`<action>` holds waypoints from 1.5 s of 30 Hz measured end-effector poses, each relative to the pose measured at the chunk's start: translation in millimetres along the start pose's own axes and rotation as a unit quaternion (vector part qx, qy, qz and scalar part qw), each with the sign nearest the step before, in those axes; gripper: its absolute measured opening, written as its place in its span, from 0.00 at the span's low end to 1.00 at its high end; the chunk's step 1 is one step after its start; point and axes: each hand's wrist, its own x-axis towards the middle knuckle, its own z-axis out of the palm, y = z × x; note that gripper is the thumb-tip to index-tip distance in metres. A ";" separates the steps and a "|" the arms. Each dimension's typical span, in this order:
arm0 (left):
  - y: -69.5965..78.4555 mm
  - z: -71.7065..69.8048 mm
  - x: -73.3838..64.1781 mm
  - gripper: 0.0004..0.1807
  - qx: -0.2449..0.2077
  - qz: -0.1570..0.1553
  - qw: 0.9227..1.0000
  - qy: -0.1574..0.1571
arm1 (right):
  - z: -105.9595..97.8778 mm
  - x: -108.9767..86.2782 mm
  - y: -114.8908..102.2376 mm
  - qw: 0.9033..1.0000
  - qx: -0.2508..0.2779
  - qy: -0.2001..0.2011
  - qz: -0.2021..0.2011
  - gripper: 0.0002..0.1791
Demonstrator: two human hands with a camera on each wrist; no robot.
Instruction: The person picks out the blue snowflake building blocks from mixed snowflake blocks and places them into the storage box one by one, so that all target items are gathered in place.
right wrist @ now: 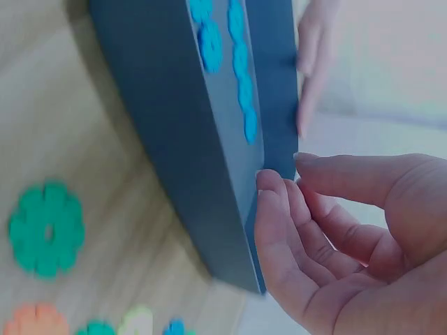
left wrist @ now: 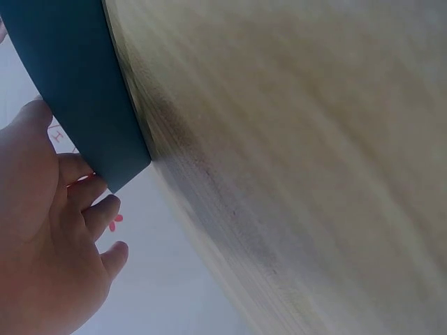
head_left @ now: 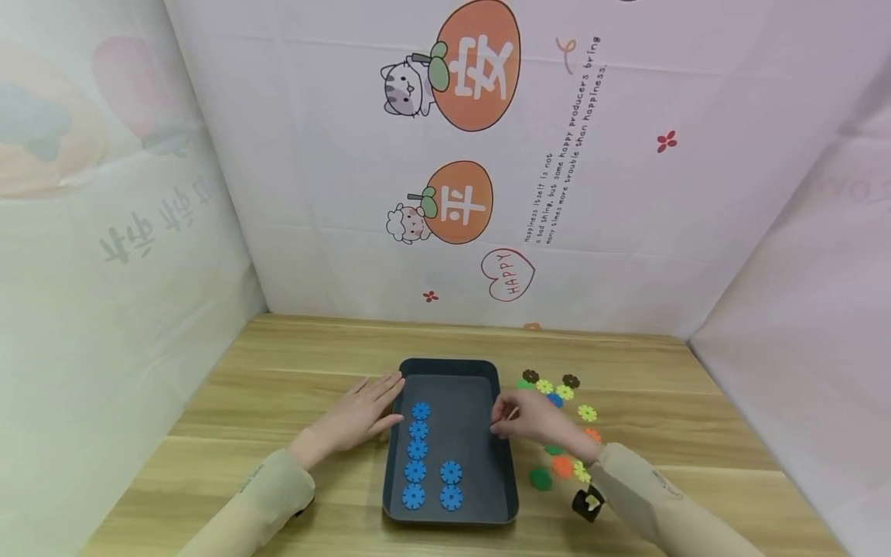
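Note:
A dark grey rectangular tray lies on the wooden table. Inside it, several blue notched discs form a column along the left side, with two more blue discs beside its lower end. My left hand rests at the tray's left rim, fingers stretched out; in the left wrist view its fingertips meet the tray's edge. Over the right rim, my right hand has loosely bent fingers. In the right wrist view, thumb and fingertips stand slightly apart, and no disc shows between them.
Right of the tray, loose notched discs lie scattered: yellow, brown, orange, green and one blue. The right forearm covers part of them. A small black object is by the right sleeve. A printed white sheet stands behind the table.

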 end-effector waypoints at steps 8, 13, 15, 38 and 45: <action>1.1 -0.9 -1.1 0.36 -0.004 0.004 1.000 0.005 | -35.3 -14.5 35.2 0.998 -0.010 0.041 0.038 0.05; 0.8 -1.0 -1.3 0.36 -0.005 0.001 1.000 0.004 | -43.1 -22.0 60.5 0.994 -0.021 0.066 0.084 0.06; 0.7 -1.0 -1.7 0.36 -0.004 0.002 1.000 0.005 | -45.3 -24.5 68.3 0.993 -0.020 0.067 0.097 0.07; -0.9 -0.4 -0.5 0.36 0.000 0.002 1.000 0.002 | -39.8 -27.4 96.8 0.989 -0.035 0.066 0.130 0.14; 0.9 -2.3 -0.9 0.36 -0.001 0.005 1.000 0.003 | -38.9 -27.0 94.4 0.989 -0.048 0.063 0.127 0.12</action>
